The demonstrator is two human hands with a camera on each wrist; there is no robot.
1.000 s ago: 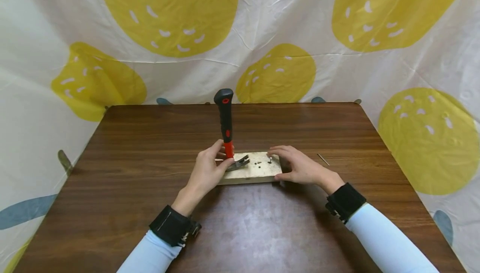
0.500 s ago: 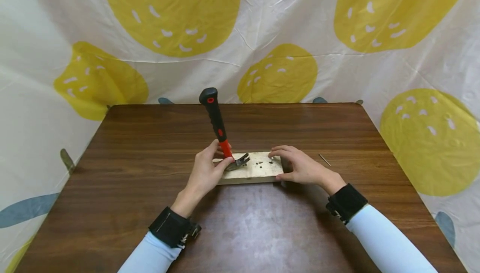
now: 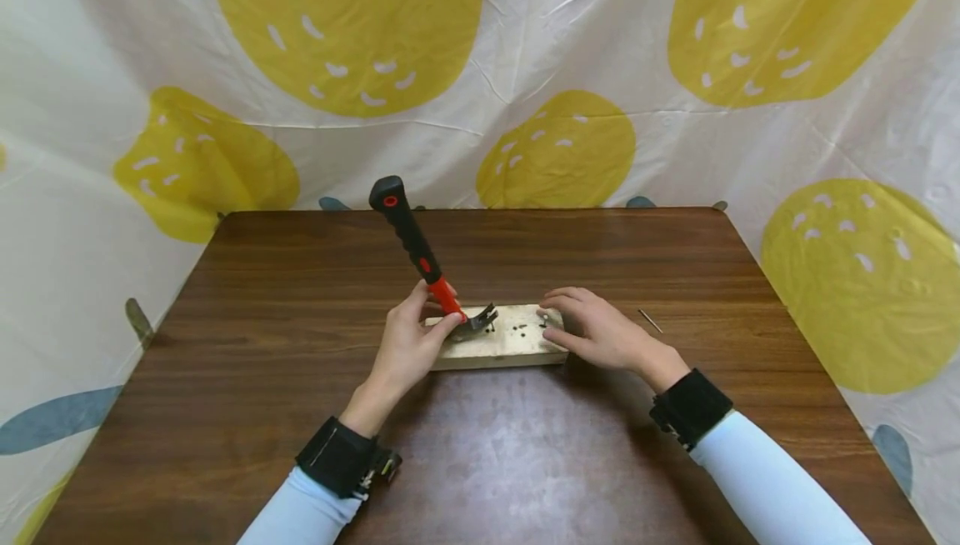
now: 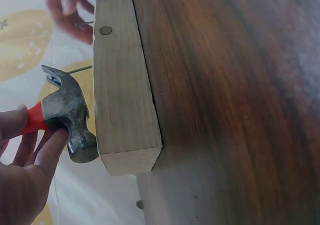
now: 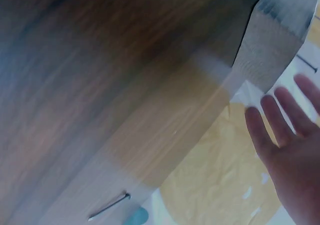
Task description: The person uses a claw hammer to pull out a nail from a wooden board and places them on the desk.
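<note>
My left hand (image 3: 405, 341) grips a claw hammer (image 3: 408, 232) at the red neck, just above its head. The black handle leans up and to the left. The hammer's head rests close to the top of a pale wooden board (image 3: 498, 349); in the left wrist view its claw is at a nail (image 4: 80, 69) sticking out of the wood. My right hand (image 3: 600, 332) hovers at the board's right end, fingers spread, near another upright nail (image 5: 307, 63). Nothing is held in it, and the right wrist view shows the fingers apart from the board.
A loose nail (image 3: 650, 321) lies on the brown wooden table (image 3: 262, 362), right of the board. Several dark holes or spots mark the board's top. A round metal head (image 4: 105, 30) sits in its side. Behind the table hangs a lemon-patterned cloth (image 3: 337, 145).
The hammer's handle has tipped from nearly upright to the left, its head staying on the board. My right thumb has come off the board's front edge.
</note>
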